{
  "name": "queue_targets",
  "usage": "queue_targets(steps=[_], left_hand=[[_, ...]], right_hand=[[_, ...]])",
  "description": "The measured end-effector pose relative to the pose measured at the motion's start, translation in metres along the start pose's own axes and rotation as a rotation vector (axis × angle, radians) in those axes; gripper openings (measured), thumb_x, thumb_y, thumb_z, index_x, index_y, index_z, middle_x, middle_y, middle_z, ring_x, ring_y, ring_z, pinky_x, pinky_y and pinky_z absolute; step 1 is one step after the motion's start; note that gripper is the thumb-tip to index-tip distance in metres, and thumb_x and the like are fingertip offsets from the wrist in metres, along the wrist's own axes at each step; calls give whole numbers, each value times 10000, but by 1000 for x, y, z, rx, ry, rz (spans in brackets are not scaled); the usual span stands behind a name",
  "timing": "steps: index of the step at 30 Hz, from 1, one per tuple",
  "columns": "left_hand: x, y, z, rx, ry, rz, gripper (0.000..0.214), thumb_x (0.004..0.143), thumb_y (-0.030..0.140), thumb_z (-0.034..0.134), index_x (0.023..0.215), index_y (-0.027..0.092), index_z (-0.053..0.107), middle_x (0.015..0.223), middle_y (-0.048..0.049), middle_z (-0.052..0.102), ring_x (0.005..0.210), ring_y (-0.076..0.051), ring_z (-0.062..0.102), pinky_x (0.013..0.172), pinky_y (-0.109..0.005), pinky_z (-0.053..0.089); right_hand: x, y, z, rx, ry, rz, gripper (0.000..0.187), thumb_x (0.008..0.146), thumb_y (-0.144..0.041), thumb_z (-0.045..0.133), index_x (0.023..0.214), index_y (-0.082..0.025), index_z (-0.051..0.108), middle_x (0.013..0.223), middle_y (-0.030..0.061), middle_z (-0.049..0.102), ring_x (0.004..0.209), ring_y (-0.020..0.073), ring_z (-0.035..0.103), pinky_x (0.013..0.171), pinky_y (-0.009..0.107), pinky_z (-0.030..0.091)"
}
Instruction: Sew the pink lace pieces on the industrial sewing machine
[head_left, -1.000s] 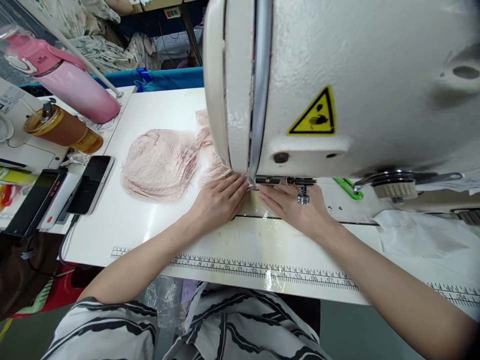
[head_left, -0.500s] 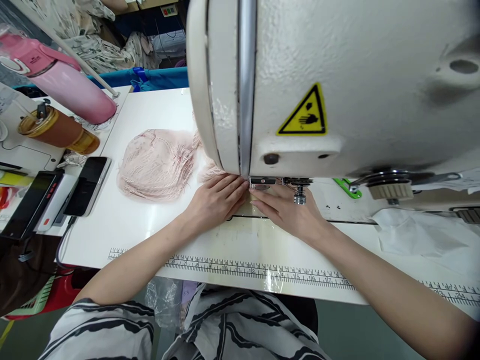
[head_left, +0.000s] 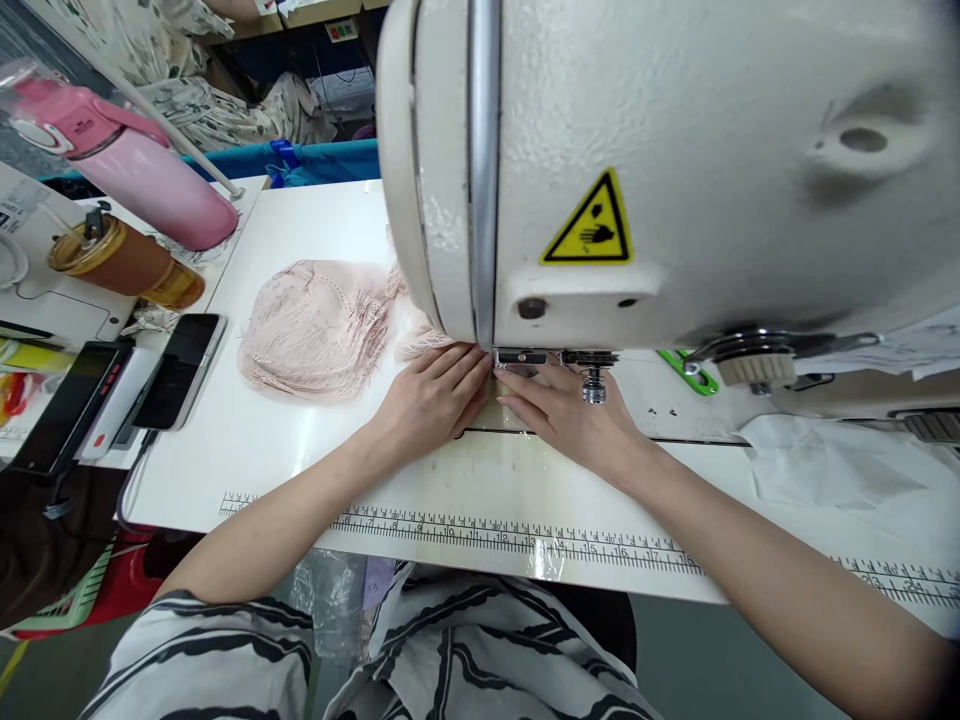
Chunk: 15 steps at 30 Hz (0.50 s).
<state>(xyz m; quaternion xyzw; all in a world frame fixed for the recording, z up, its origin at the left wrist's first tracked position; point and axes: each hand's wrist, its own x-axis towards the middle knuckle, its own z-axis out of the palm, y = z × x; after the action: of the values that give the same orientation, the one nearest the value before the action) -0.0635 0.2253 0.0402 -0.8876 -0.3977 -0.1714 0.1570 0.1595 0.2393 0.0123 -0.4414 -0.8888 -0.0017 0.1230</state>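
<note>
A white sewing machine [head_left: 675, 180] hangs over my hands and hides part of the sewing spot. My left hand [head_left: 435, 392] lies flat, its stretched fingers close together beside the needle area, touching the edge of pale pink fringed fabric [head_left: 416, 335]. On the other side, under the machine's head, my right hand [head_left: 574, 410] rests with thumb and forefinger stretched apart; its other fingertips are partly covered by the machine. Any cloth beneath the fingers is hidden. A larger bunch of pink fringed fabric [head_left: 311, 330] lies left of my left hand.
A printed ruler [head_left: 480, 535] runs along the table's front edge. To the left are a phone [head_left: 180, 370], a brown-sleeved cup [head_left: 127, 260] and a pink bottle [head_left: 150, 175]. Right of my hands lie a green-handled tool [head_left: 686, 372] and white cloth [head_left: 832, 465].
The view has shifted slightly, so the machine and the items on the left appear a little displaced. Both hands keep nearly the same pose and place at the machine.
</note>
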Motion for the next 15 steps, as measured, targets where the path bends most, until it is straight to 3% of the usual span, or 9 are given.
queue_targets(steps=[4,11,15], left_hand=[[1,0,0,14,-22,-3,314,1008,256,540,1212,57,671,1209,-158,732,1153,-284,698,944,-383,591],[0,1,0,-8,-79,-54,360,1018,283,508,1269,61,642,1254,-194,703,1152,-301,691,920,-406,591],[0,1,-1,2,-92,-48,360,1022,291,500,1256,62,650,1238,-196,708,1144,-307,691,910,-411,587]], right_hand=[[1,-1,0,-12,12,-16,445,1067,-477,335,1449,-392,547,1342,116,622,1173,317,595,844,436,503],[3,-3,5,-73,34,37,471,1058,-508,343,1470,-373,527,1260,147,667,1028,288,653,881,475,498],[4,-4,5,-68,48,43,476,1055,-497,360,1490,-365,502,1298,148,656,1055,295,646,895,481,495]])
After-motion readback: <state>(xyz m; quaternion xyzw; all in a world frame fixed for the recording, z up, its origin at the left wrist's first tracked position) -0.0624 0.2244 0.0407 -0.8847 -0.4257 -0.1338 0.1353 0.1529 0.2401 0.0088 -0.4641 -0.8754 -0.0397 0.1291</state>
